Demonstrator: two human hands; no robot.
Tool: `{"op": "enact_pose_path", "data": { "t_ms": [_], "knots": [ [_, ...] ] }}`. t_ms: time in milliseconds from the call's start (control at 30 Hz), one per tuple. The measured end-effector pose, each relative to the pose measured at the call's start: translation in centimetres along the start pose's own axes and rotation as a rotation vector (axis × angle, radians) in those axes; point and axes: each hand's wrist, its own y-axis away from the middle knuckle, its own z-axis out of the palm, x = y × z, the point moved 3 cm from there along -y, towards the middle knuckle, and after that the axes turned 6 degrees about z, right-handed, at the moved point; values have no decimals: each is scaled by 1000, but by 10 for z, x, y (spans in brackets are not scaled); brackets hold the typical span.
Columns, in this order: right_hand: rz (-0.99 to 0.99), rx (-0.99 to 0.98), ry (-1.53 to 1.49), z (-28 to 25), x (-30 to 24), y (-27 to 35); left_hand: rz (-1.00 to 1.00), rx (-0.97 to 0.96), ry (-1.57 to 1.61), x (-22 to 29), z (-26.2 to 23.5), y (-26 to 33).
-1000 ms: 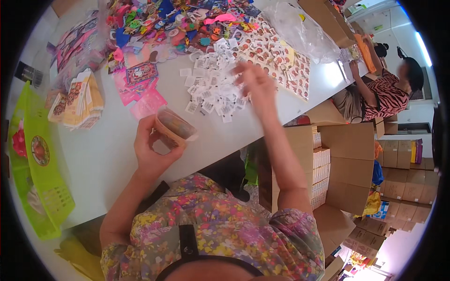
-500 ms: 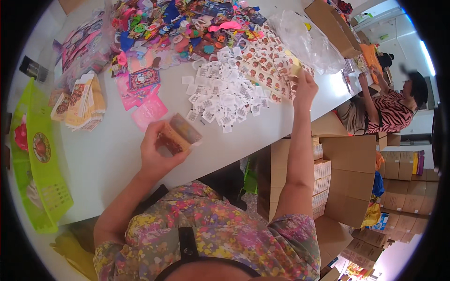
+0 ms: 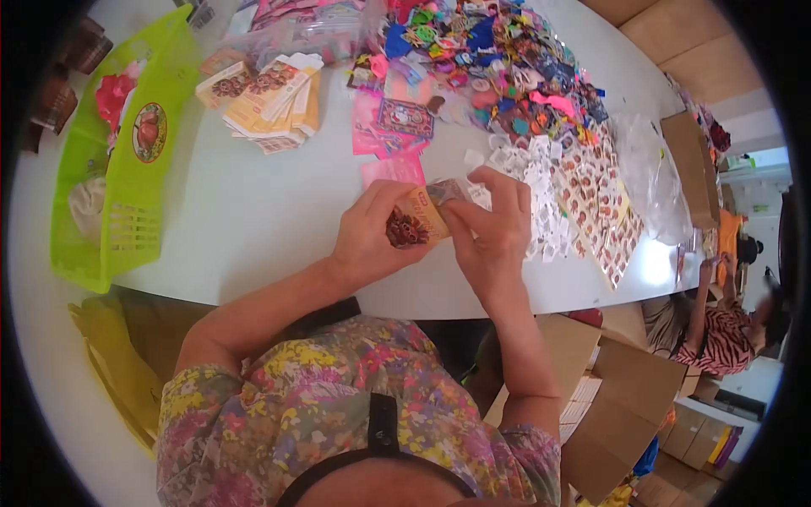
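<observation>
Left hand [image 3: 372, 232] closed around a small tan packet [image 3: 416, 221] — held above the tabletop [image 3: 245, 211] near its front edge. Right hand [image 3: 490, 232] pinches the packet's far end, fingers closed on it. Loose white tags [image 3: 536, 190] lie just beyond; a green basket [image 3: 127, 211] sits at the left edge.

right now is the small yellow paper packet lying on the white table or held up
Held up: the small yellow paper packet is pinched between the left hand and right hand, above the white table.
</observation>
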Motion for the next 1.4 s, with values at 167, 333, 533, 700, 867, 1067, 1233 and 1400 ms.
{"op": "enact_pose_path", "data": {
  "t_ms": [167, 333, 533, 700, 867, 1067, 1233, 1400],
  "knots": [
    [-4, -313, -426, 14, -12, -16, 15, 105, 76, -14, -19, 1],
    [97, -147, -615, 20, -3, -63, -146, 184, 293, -32, -24, -7],
    [22, 88, -233, 83, 94, -188, -164, 173, 319, -51, -20, -10],
    [-29, -170, 359, 120, 107, -237, -136, 152, 268, -49, -25, -11],
    [122, -37, 68, 108, 139, -242, -135, 157, 299, -50, -26, -14],
    [359, 71, -343, 91, 162, -233, -132, 146, 265, -52, -27, -13],
    [47, 119, 159, 91, 111, -231, -156, 134, 287, -54, -25, -14],
    [-69, -117, 429, 121, 95, -224, -119, 129, 256, -51, -25, -16]
  ]
}}
